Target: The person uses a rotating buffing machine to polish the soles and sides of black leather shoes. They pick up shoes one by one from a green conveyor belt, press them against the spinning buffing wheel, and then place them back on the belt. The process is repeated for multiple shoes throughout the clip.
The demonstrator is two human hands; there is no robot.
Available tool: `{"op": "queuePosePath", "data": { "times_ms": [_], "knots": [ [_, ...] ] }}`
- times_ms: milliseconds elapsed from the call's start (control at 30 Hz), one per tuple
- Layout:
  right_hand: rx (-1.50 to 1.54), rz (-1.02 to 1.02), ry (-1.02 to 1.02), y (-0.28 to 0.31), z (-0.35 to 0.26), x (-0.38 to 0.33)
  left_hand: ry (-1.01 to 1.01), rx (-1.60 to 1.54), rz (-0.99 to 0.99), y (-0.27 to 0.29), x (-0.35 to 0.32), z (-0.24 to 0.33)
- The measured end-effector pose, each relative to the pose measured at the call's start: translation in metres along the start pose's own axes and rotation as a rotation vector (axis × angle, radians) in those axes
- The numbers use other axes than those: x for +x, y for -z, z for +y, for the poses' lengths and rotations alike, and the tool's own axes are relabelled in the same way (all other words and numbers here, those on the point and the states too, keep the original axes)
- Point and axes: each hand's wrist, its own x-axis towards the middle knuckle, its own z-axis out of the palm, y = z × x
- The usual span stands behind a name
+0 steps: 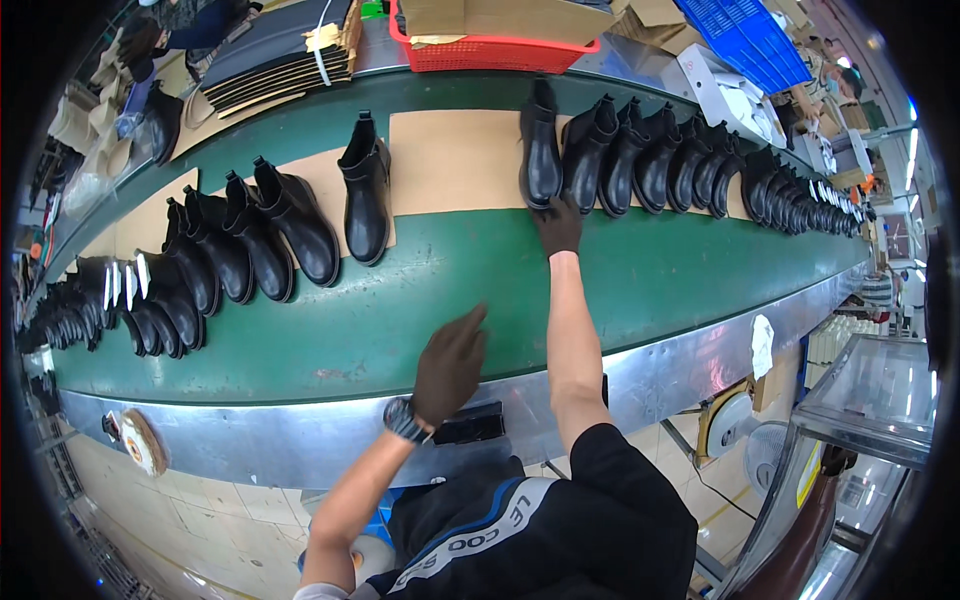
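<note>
My right hand [560, 226], in a dark brown glove, reaches across the green bench [450, 330] and grips the toe of a black ankle boot [541, 160]. That boot stands at the left end of the right-hand row, its toe toward me. Part of the fingers is hidden against the toe. My left hand [450, 368], gloved the same way, hovers above the near edge of the bench, empty, with a finger stretched out. Left of the bare cardboard strip [450, 165], a single black ankle boot [366, 195] stands a little apart from the left-hand row.
More black boots [300, 225] line the left, and others [655, 160] the right. Behind them are a red basket [490, 55], a strapped stack of dark sheets [280, 55] and a blue crate [745, 40]. A black flat object [470, 424] lies on the metal edge.
</note>
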Motion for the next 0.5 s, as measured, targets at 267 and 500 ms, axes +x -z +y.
{"op": "queuePosePath", "data": {
  "times_ms": [267,500],
  "knots": [
    [-0.694,0.524,0.297,-0.046,0.037,-0.037,0.677,0.022,0.083,0.021,-0.203,-0.036],
    [-1.185,-0.336,-0.004,-0.224,0.155,-0.081,0.928,-0.007,0.335,0.042,-0.245,-0.018]
  ]
}}
